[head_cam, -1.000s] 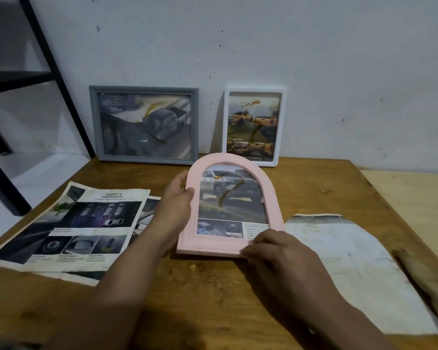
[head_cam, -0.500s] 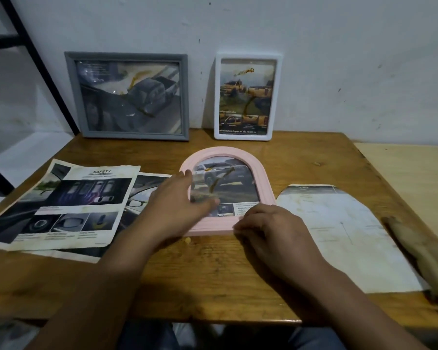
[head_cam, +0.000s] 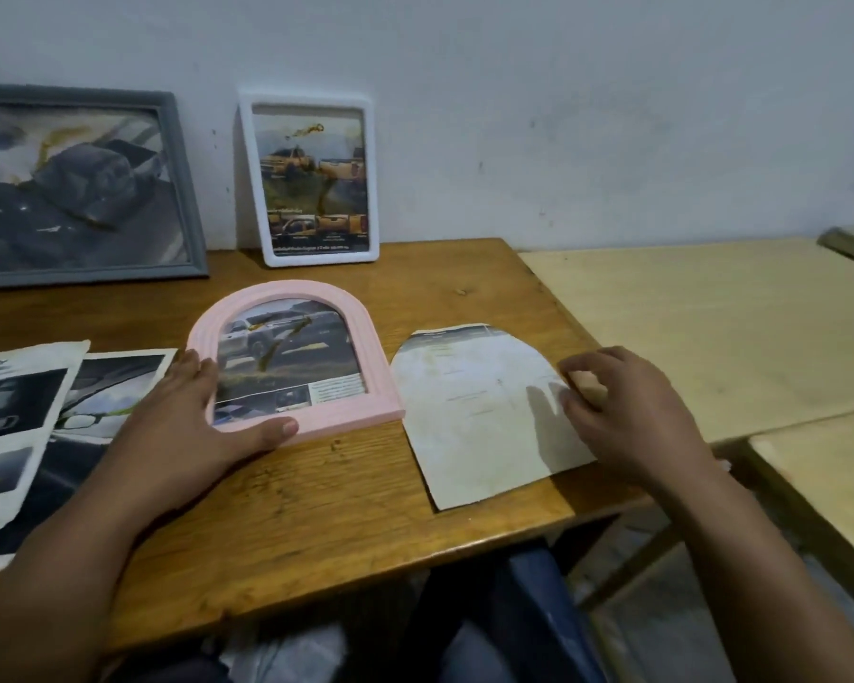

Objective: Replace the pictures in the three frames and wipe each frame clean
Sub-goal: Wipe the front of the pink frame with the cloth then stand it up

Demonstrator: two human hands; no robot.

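L hand (head_cam: 203,426): fingers straight, flat on pink arched frame (head_cam: 294,357), thumb along its near rim. R hand (head_cam: 627,411): fingers loosely curled over arch-cut paper (head_cam: 484,416) at frame's 3 o'clock; grip can't tell. At 9: two printed sheets (head_cam: 16,426), top reads "SAFETY". At 12: white frame (head_cam: 311,177); 10: grey frame (head_cam: 85,184). Three frames total.
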